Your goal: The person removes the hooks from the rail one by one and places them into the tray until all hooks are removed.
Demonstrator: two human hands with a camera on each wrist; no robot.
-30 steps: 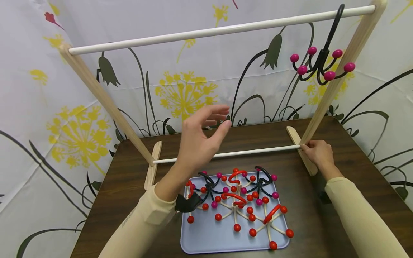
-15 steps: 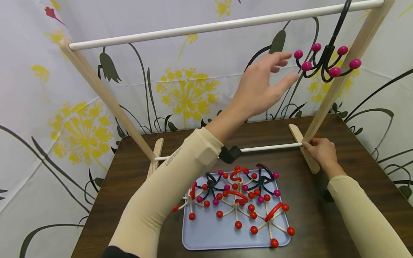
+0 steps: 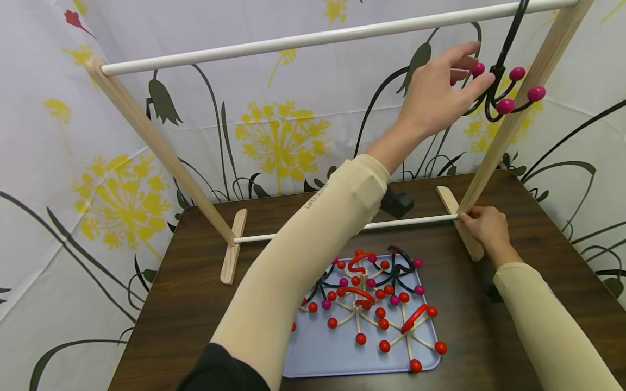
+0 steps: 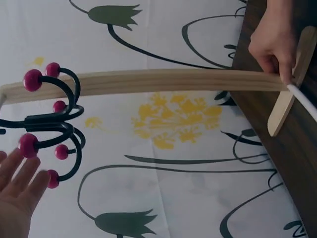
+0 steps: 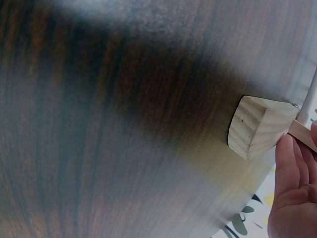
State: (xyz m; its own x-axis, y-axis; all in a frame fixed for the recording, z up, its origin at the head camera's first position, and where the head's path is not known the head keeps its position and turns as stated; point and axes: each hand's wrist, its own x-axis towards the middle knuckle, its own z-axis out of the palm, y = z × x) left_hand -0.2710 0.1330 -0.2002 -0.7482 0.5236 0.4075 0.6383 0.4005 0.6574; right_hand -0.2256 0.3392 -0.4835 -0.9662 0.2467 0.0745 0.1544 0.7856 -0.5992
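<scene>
From the white top rod (image 3: pixel 293 42) hangs a black hook hanger (image 3: pixel 512 35) with several curved arms tipped by pink balls. My left hand (image 3: pixel 437 92) is raised beside it with the fingers extended, overlapping its left arms. In the left wrist view, the fingertips of this hand (image 4: pixel 17 198) are right at the lower pink balls (image 4: pixel 28 145). My right hand (image 3: pixel 488 231) grips the foot of the frame's right wooden post (image 3: pixel 520 117), where the lower white rod (image 3: pixel 415 221) joins it. The right wrist view catches these fingers (image 5: pixel 285 161) against the wood, beside the foot block (image 5: pixel 255 126).
Below stands a pale blue tray (image 3: pixel 318 358) holding several hook hangers, some cream with red hooks (image 3: pixel 414 317) and red balls, others black (image 3: pixel 398 271) with pink balls. The left post (image 3: pixel 166 157) rises from a wooden foot (image 3: pixel 233 250). Behind the table (image 3: pixel 161 326) hangs a flowered curtain (image 3: pixel 195 146).
My left hand has moved up and right, from above the tray to the hanging black hook hanger. My right hand has stayed at the post's foot. The view has shifted slightly.
</scene>
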